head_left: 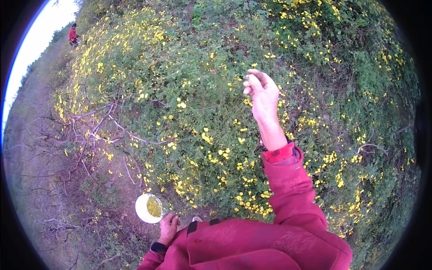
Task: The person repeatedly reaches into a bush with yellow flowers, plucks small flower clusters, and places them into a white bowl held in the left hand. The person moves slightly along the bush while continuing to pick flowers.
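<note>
Hovering, in the head view, over green bushes (204, 90) with small round yellow flowers (206, 137), the right hand (263, 92) has its fingers drawn narrow, though whether they pinch anything I cannot tell. The left hand's (168, 227) curled fingers seem to hold, just left of them, a round white bucket (142, 209) of yellow blossoms (155, 207); a slackened grip or a snag on bare grey branches (93, 133) beyond them might spill it onto brown earth (128, 191) along an open, brushy slope (33, 148).
</note>
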Tool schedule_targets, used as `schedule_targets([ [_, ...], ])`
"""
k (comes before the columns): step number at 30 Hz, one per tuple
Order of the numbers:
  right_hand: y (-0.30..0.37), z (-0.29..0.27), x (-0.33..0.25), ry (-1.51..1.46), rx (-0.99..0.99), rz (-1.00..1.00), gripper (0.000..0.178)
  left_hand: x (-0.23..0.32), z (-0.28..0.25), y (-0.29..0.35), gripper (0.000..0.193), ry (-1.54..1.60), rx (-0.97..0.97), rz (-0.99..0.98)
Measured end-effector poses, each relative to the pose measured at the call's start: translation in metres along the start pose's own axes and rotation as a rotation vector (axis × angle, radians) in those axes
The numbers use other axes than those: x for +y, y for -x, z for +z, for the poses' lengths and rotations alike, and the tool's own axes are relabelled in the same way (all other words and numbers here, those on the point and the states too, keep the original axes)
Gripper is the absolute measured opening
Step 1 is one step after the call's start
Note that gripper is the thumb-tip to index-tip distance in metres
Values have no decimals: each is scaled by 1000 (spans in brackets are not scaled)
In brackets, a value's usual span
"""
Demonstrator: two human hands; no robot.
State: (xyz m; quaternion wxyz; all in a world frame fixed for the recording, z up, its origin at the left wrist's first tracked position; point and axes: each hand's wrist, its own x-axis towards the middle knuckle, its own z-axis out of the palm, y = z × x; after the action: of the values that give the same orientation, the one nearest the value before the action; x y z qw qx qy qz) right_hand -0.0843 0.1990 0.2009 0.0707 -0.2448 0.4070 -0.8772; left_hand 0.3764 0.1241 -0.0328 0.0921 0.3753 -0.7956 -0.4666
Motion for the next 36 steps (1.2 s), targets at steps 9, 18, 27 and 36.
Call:
schedule_targets([
  [9,-60,-54,39,-611,-102,575,19,-6,7,8,16,-6,-27,-76],
  [18,-37,-19,13,-299,-203,508,18,24,-2,12,16,43,44,-205],
  [27,79,19,7,-148,-332,665,11,221,7,-78,40,172,148,597],
  [36,135,7,3,-185,-327,749,15,276,36,-99,11,581,114,462],
])
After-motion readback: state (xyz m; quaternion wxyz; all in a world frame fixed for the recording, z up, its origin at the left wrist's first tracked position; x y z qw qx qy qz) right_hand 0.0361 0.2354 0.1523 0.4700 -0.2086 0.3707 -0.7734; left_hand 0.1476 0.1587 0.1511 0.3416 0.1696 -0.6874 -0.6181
